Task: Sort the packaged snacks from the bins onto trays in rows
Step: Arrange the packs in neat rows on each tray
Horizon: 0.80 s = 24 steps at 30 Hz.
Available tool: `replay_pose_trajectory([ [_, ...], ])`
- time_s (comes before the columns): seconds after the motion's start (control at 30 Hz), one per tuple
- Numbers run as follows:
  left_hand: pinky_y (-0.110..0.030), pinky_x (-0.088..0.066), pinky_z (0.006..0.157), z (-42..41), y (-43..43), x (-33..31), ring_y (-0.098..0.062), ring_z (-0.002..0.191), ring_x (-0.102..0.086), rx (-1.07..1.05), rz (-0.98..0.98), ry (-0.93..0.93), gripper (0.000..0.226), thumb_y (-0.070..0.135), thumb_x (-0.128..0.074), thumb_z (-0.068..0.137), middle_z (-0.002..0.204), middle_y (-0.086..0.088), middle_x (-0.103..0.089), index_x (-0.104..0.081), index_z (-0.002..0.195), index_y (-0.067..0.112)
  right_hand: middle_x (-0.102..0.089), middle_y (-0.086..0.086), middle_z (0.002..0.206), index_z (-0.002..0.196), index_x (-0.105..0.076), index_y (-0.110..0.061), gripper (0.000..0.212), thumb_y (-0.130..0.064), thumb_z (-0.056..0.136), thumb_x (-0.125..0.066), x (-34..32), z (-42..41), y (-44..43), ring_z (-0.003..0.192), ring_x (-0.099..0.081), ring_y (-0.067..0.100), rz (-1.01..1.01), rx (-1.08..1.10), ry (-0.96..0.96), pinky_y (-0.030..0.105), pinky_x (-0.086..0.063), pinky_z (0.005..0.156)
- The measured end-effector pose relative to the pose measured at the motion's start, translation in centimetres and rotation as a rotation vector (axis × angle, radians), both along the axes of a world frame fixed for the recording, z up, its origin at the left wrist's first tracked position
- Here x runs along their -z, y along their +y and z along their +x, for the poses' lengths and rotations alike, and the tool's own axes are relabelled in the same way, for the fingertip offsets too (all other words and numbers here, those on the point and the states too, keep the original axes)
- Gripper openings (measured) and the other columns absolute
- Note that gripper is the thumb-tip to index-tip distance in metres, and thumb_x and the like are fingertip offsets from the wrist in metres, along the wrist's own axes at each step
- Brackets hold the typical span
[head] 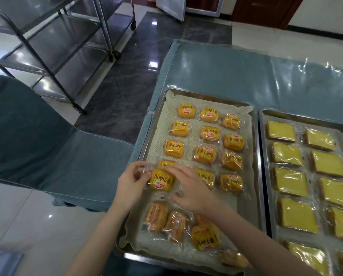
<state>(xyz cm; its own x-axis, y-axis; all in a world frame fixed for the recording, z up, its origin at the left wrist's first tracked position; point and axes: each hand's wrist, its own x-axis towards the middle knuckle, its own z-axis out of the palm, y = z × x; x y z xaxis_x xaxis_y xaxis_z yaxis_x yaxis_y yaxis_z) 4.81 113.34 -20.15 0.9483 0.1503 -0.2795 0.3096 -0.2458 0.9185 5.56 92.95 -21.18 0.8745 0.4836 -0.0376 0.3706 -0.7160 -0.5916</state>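
A steel tray (pixel 146 144) lined with beige cloth holds several wrapped small bread packs in rows. My left hand (pixel 130 182) pinches the clear wrapper end of one yellow bread pack (pixel 161 180) at the tray's left edge. My right hand (pixel 188 188) lies over the pack's right side with fingers spread and fairly straight, touching it. Three packs (pixel 156 216) lie loosely near the tray's front, and one more pack (pixel 233 258) sits at the front rim. A second steel tray (pixel 263 156) to the right holds rows of wrapped yellow cake slices (pixel 288 154).
Both trays rest on a table with a teal cover under clear plastic (pixel 246 76). A teal-covered chair (pixel 47 148) stands left of the table. Steel shelf carts (pixel 57 46) stand on the glossy floor at the back left.
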Motion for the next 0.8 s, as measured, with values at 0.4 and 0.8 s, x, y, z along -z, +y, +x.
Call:
replay_pose_trajectory([
  [0.4, -0.022, -0.043, 0.084, -9.0, -2.2, 1.2, -0.007, 0.099, -0.049, 0.291, 0.483, 0.130, 0.073, 0.054, -0.080, 0.065, 0.113, 0.010, -0.042, -0.045, 0.125, 0.031, -0.045, -0.007, 0.140, 0.147, -0.033, -0.031, 0.074, -0.021, 0.083, -0.069, 0.1, -2.3, -1.5, 0.131, -0.037, 0.013, -0.130, 0.089, 0.082, 0.034, -0.032, 0.113],
  [0.8, -0.020, -0.053, 0.078, -12.1, 0.9, 0.7, -0.003, 0.092, -0.062, 0.411, 0.264, 0.164, 0.038, 0.038, -0.075, 0.073, 0.103, 0.012, -0.063, -0.054, 0.104, 0.033, -0.039, -0.005, 0.148, 0.147, -0.035, -0.028, 0.068, -0.005, 0.087, -0.058, 0.5, -2.7, 1.4, 0.138, -0.032, 0.016, -0.287, -0.126, -0.037, 0.037, -0.026, 0.117],
])
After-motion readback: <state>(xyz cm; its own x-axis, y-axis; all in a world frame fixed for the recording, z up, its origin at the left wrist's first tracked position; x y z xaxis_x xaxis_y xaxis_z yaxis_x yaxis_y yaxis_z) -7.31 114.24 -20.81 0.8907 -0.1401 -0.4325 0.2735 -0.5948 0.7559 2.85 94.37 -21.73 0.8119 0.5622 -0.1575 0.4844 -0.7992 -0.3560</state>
